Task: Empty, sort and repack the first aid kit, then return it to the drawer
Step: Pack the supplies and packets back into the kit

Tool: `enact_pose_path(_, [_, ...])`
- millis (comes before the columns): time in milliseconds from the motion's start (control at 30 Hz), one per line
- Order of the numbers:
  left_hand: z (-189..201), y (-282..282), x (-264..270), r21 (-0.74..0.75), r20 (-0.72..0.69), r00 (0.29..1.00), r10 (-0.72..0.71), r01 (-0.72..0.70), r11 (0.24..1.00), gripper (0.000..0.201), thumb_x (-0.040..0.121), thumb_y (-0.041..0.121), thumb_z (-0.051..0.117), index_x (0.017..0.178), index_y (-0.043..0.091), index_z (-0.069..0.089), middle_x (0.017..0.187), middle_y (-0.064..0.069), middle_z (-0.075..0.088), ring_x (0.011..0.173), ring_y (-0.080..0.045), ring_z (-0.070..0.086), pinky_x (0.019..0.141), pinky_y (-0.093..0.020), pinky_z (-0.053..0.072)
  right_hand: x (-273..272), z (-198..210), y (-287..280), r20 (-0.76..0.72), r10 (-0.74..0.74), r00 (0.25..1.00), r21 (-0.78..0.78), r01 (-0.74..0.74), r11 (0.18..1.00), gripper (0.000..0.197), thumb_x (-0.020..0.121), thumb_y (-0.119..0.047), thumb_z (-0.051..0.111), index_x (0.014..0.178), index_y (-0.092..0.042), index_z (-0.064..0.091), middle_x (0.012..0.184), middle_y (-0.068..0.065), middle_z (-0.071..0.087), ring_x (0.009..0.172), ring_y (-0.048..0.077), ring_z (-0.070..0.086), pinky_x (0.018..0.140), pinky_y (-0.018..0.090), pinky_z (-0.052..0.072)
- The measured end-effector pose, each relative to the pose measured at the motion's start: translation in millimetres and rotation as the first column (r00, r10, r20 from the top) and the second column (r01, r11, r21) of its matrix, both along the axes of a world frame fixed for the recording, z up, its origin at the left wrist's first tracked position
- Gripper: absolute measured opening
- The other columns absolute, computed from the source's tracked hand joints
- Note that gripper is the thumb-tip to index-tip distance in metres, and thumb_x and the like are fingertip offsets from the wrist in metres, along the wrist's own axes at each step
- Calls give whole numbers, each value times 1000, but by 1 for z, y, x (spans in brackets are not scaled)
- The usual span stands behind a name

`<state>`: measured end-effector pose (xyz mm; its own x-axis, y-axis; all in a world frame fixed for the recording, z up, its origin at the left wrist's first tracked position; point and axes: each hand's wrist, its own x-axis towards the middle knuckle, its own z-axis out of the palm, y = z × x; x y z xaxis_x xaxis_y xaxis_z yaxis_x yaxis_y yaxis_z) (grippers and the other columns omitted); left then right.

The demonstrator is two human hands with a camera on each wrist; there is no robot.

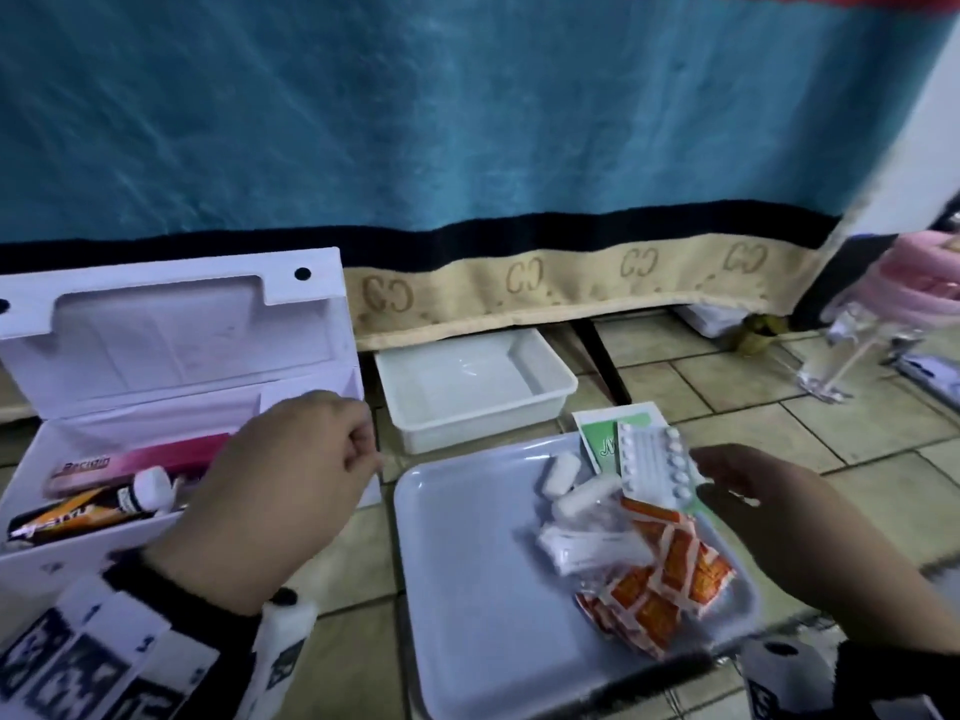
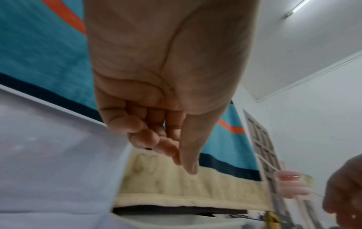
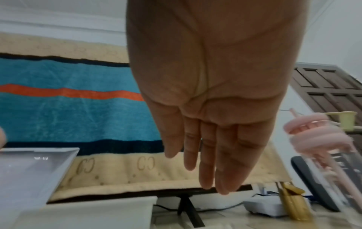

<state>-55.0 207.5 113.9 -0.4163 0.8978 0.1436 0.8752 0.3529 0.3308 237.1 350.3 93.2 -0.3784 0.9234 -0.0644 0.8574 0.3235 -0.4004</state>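
The white first aid box (image 1: 78, 558) stands open at the left with its lid (image 1: 171, 330) up. Inside lie a pink carton (image 1: 140, 462), an orange-and-black tube (image 1: 67, 517) and a small white-capped bottle (image 1: 148, 491). My left hand (image 1: 358, 449) hovers over the box's right end, fingers curled, holding nothing; the left wrist view shows my left hand (image 2: 176, 151) empty. A grey tray (image 1: 467, 563) holds gauze rolls (image 1: 561, 472), orange sachets (image 1: 665, 579), a green packet (image 1: 605, 433) and a blister pack (image 1: 657, 467). My right hand (image 1: 727, 475) (image 3: 205, 162) is beside the blister pack with straight fingers.
An empty white tub (image 1: 467, 387) sits on the tiled floor (image 1: 779, 407) behind the tray, half under a hanging blue blanket (image 1: 467, 148). A pink-topped clear container (image 1: 914, 283) and other clutter stand at the far right.
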Motion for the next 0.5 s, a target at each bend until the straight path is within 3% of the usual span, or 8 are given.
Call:
enact_pose_path(167, [-9,32,46,-79,6,974,-227,227,971,19,94,34,45,87,26,61,90,10,56,85,-9,56,77,-28,46,21,-13,-7,25,-72,997,-70,74,995,37,84,-25,68,120,-23,61,107,-5,67,89,5,56,74,18,41])
enact_pose_path(267, [-13,48,71,-141,50,935,-352,356,924,19,94,38,44,104,30,58,106,12,52,101,-11,53,86,-30,45,22,-18,-16,4,-51,999,-101,51,994,31,83,-25,68,113,-30,63,92,-14,63,78,-2,57,62,11,41])
enact_pose_path(333, [-19,58,84,-193,88,885,-458,466,863,28,93,43,48,119,36,52,120,13,47,113,-11,47,93,-29,41,18,-21,-21,-23,-29,999,-119,26,993,28,82,-24,67,108,-33,65,90,-15,63,73,-4,58,58,8,43])
enact_pose_path(400, [-28,66,94,-274,71,811,-580,575,771,38,92,44,49,130,40,48,142,11,34,130,-13,33,105,-32,33,13,-23,-25,-62,8,998,-139,-16,990,26,82,-23,67,105,-34,67,89,-14,63,72,-4,58,62,9,45])
enact_pose_path(500, [-40,70,104,-357,36,746,-665,631,689,43,90,44,52,132,41,46,155,11,15,142,-16,16,112,-36,24,2,-28,-31,-92,101,991,-168,-115,979,27,84,-20,63,107,-36,65,81,-23,56,73,-6,56,67,5,44])
